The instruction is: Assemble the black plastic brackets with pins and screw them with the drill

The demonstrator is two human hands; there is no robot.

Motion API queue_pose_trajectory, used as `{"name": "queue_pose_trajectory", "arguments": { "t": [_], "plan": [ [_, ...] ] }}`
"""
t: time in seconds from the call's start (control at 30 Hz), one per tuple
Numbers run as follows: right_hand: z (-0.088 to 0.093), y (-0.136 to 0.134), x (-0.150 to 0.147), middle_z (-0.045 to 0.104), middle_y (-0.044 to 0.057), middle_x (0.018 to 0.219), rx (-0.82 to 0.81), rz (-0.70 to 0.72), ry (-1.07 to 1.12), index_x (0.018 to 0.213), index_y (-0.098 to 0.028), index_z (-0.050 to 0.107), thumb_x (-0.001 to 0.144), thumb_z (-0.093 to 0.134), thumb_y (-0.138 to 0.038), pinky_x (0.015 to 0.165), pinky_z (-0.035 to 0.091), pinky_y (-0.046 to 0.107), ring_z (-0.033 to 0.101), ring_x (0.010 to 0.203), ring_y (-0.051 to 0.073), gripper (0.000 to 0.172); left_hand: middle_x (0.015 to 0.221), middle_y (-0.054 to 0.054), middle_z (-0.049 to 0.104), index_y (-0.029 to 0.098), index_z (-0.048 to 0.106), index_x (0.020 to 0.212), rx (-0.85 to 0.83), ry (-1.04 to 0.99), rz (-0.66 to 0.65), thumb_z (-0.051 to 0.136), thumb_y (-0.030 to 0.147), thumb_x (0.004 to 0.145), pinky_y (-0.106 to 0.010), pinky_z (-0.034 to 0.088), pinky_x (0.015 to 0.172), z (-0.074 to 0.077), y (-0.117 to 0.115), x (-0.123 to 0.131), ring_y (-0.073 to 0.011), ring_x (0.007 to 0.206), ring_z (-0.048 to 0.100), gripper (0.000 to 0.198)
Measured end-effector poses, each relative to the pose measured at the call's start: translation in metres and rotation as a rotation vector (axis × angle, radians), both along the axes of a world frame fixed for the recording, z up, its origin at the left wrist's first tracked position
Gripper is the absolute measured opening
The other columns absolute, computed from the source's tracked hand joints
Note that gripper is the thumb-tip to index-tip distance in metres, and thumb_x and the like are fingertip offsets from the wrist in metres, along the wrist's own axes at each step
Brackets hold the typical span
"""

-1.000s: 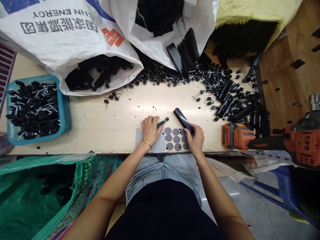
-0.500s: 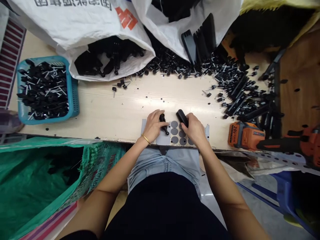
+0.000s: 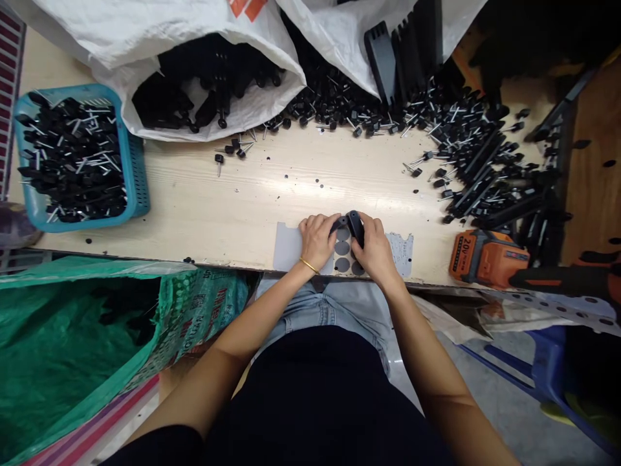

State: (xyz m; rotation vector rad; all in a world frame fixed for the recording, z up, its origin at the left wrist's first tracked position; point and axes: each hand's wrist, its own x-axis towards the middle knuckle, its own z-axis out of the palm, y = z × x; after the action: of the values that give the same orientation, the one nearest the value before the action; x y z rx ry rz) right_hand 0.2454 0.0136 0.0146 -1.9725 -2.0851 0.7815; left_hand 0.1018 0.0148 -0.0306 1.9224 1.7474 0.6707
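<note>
Since the earlier frame, the left hand (image 3: 317, 238) has moved right across the grey sheet (image 3: 287, 249), bringing its small black part (image 3: 338, 223) up to the black handle (image 3: 356, 226) in the right hand (image 3: 376, 246). The part is also turned: its knobbed end, directed toward the person half a second ago, now points away and to the right.

Left fingers: clamped on the small black part. Right fingers: clamped around the handle, whose far end projects beyond the grip. The two pieces meet or stand just beside each other at their far ends (contact cannot be confirmed from this angle). Both are above the sheet, near the front edge of the bench (image 3: 194, 207).

Round grey discs (image 3: 342, 248) show on the sheet between the hands; others are partly covered by the right hand. A pale, torn-edged strip (image 3: 402, 254) shows to the right of that hand.

Surroundings: a blue basket (image 3: 140, 178) of black-headed screws is at the left; a heap of similar screws (image 3: 334, 107) lies along the back, before white sacks (image 3: 87, 48). An orange power tool (image 3: 499, 259) rests at the right.
</note>
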Motion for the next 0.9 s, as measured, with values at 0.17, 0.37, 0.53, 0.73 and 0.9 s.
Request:
{"name": "queue_pose_trajectory", "arguments": {
  "t": [0.17, 0.37, 0.53, 0.73, 0.9],
  "plan": [
    [-0.005, -0.016, 0.007, 0.05, 0.014, 0.112, -0.013, -0.068, -0.003, 0.136, -0.017, 0.043, 0.079, 0.047, -0.019, 0.078, 0.052, 0.043, 0.056, 0.1, 0.03, 0.057, 0.095, -0.006, 0.06, 0.021, 0.064, 0.117, 0.139, -0.047, -0.117, 0.053, 0.031, 0.093, -0.035, 0.038, 0.085, -0.011, 0.002, -0.004, -0.0203, 0.092, 0.054, 0.028],
    [-0.022, -0.016, 0.006, 0.051, 0.012, 0.103, 0.128, -0.085, 0.123, 0.13, -0.016, 0.049, 0.082, 0.047, -0.023, 0.089, 0.048, 0.043, 0.052, 0.1, 0.027, 0.049, 0.088, -0.006, 0.059, 0.018, 0.064, 0.115, 0.23, -0.114, -0.165, 0.047, 0.037, 0.096, -0.032, 0.043, 0.081, -0.02, 0.003, -0.004, -0.0181, 0.085, 0.054, 0.032],
    [-0.027, -0.015, 0.012, 0.052, 0.01, 0.102, 0.167, -0.08, 0.211, 0.13, -0.019, 0.05, 0.079, 0.048, -0.021, 0.09, 0.047, 0.041, 0.053, 0.098, 0.025, 0.051, 0.085, -0.005, 0.057, 0.018, 0.064, 0.115, 0.232, -0.096, -0.181, 0.046, 0.035, 0.096, -0.032, 0.044, 0.079, -0.022, 0.002, -0.003, -0.018, 0.083, 0.053, 0.032],
    [-0.02, -0.012, 0.015, 0.054, 0.01, 0.104, 0.099, -0.051, 0.201, 0.132, -0.017, 0.05, 0.079, 0.046, -0.02, 0.092, 0.046, 0.037, 0.054, 0.101, 0.024, 0.054, 0.086, -0.005, 0.055, 0.018, 0.063, 0.117, 0.158, -0.083, -0.164, 0.047, 0.029, 0.095, -0.032, 0.044, 0.08, -0.018, 0.002, 0.004, -0.0188, 0.085, 0.051, 0.029],
    [-0.02, -0.012, 0.016, 0.053, 0.01, 0.102, 0.103, -0.059, 0.189, 0.132, -0.017, 0.05, 0.078, 0.046, -0.02, 0.091, 0.046, 0.037, 0.054, 0.099, 0.024, 0.054, 0.084, -0.004, 0.053, 0.019, 0.062, 0.117, 0.135, -0.078, -0.248, 0.048, 0.026, 0.094, -0.031, 0.046, 0.08, -0.018, 0.012, 0.001, -0.0181, 0.084, 0.051, 0.028]
  ]
}}
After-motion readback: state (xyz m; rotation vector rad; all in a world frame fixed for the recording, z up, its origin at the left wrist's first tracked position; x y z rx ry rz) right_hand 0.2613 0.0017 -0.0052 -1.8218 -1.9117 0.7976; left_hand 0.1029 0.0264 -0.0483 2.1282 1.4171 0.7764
